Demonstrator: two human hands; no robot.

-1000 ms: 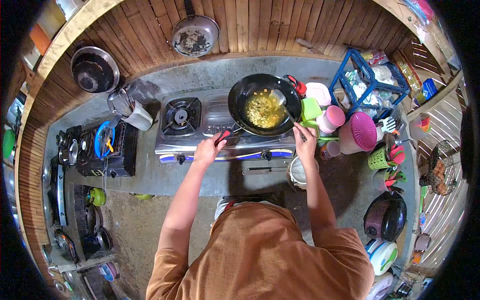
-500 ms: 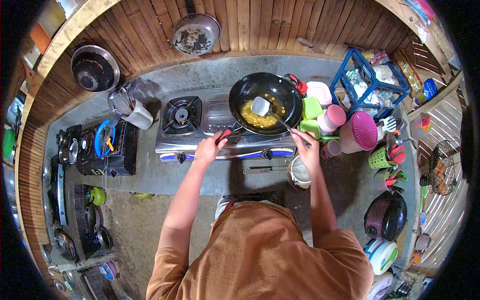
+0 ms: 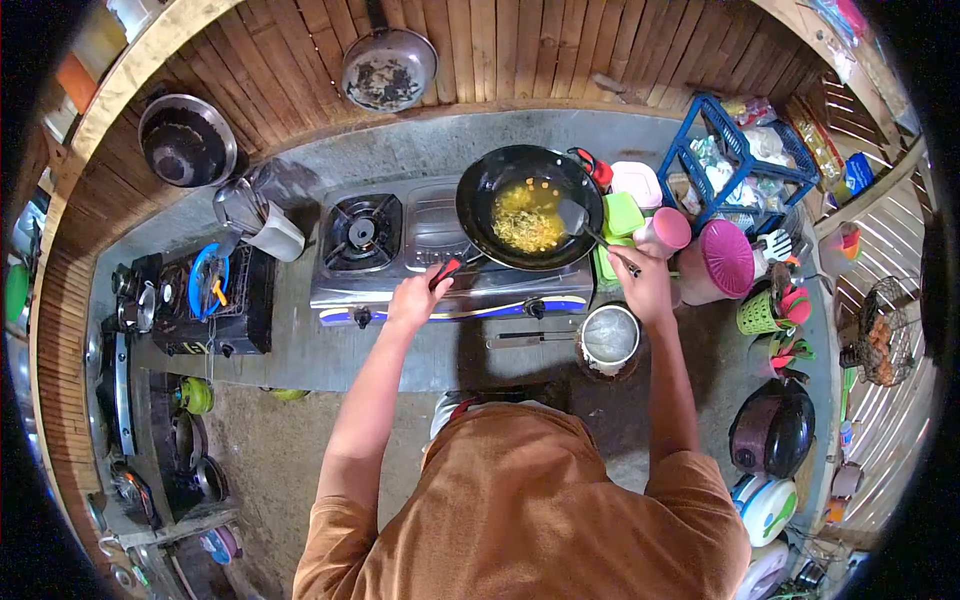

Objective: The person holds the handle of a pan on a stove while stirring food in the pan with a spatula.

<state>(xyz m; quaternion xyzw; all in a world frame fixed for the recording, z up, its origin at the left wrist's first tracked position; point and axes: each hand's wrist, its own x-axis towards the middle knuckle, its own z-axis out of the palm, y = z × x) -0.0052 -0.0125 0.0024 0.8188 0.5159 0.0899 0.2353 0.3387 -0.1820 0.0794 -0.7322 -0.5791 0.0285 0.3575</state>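
Observation:
A dark wok (image 3: pixel 483 190) sits on the right side of the gas stove (image 3: pixel 430 290), with yellowish chopped food (image 3: pixel 527 218) in oil at its bottom. My left hand (image 3: pixel 418 298) is closed round the wok's red and black handle (image 3: pixel 446 272). In my right hand (image 3: pixel 645 283) is the handle of a metal spatula (image 3: pixel 573 216); its blade is inside the wok, at the right side of the food.
Green containers (image 3: pixel 622 214), a pink-lidded jar (image 3: pixel 668 230) and a large pink-lidded tub (image 3: pixel 724 260) stand right of the wok. Nearer me are a white-rimmed pot (image 3: pixel 609 336) and a knife (image 3: pixel 520 341). The left burner (image 3: pixel 362 232) is bare.
My right hand has moved right with the spatula, whose blade has gone from the middle of the food to the wok's right side. My left hand has stayed on the handle.

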